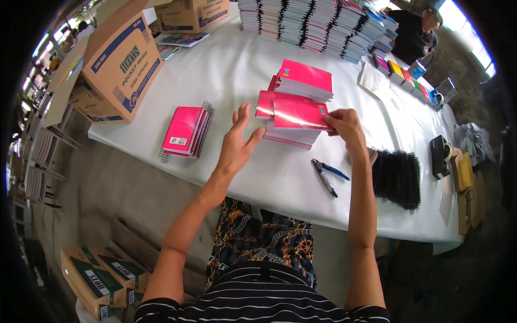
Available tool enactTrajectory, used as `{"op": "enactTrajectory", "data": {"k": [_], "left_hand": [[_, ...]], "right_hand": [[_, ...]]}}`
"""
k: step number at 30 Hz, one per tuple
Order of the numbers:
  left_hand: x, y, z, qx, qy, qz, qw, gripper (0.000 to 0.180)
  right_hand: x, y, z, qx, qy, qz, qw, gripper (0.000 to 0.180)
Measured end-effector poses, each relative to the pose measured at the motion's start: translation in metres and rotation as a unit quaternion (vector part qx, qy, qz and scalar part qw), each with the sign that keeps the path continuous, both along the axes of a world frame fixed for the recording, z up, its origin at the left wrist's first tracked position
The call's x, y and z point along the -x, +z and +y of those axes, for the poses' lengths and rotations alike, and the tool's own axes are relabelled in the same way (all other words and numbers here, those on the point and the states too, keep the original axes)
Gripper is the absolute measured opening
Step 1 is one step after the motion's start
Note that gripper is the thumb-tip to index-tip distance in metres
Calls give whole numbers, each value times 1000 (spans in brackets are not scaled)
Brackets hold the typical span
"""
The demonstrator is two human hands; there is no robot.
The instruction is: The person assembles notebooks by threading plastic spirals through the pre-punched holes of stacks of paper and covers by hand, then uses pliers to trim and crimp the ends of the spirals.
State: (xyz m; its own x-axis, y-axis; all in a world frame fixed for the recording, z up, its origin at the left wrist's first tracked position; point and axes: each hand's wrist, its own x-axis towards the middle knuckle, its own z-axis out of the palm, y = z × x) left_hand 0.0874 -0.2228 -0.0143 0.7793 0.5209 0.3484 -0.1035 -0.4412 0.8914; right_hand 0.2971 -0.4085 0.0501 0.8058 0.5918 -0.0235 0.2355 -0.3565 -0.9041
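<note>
My right hand (348, 127) pinches the right edge of a pink notebook (300, 113) between thumb and fingers. This notebook has no coil in its punched edge and lies over a stack of loose notebooks (292, 137). Just left of that stack, my left hand (237, 142) is raised with its fingers apart, holding nothing. Behind is another pile of pink notebooks (306, 77). Farther left sits a small pile of coil-bound pink notebooks (183, 129). Blue-handled pliers (326, 177) lie near the table's front edge, and a heap of black spiral coils (397, 178) is to their right.
A large open carton (119, 72) stands at the table's left end. Tall notebook stacks (309, 24) line the far side, with a person (412, 35) beside them. A black tape dispenser (439, 157) sits at the right. More cartons (99, 277) are at the lower left.
</note>
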Motion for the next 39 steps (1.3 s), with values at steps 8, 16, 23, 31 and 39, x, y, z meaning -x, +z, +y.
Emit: {"op": "enactTrajectory", "data": {"k": [8, 16, 23, 31, 39], "left_hand": [[16, 11, -94, 323, -10, -170, 931, 72], [18, 41, -51, 96, -114, -32, 988, 42], [11, 35, -43, -361, -231, 255, 867, 73], [14, 40, -42, -377, -255, 254, 853, 76], [13, 35, -44, -399, -240, 264, 845, 71]], "right_hand": [[138, -61, -16, -346, -60, 255, 901, 20], [115, -104, -59, -254, 24, 66, 965, 15], [5, -98, -130, 219, -329, -356, 847, 16], [-25, -96, -120, 114, -228, -328, 909, 12], [-59, -88, -105, 299, -167, -284, 895, 15]]}}
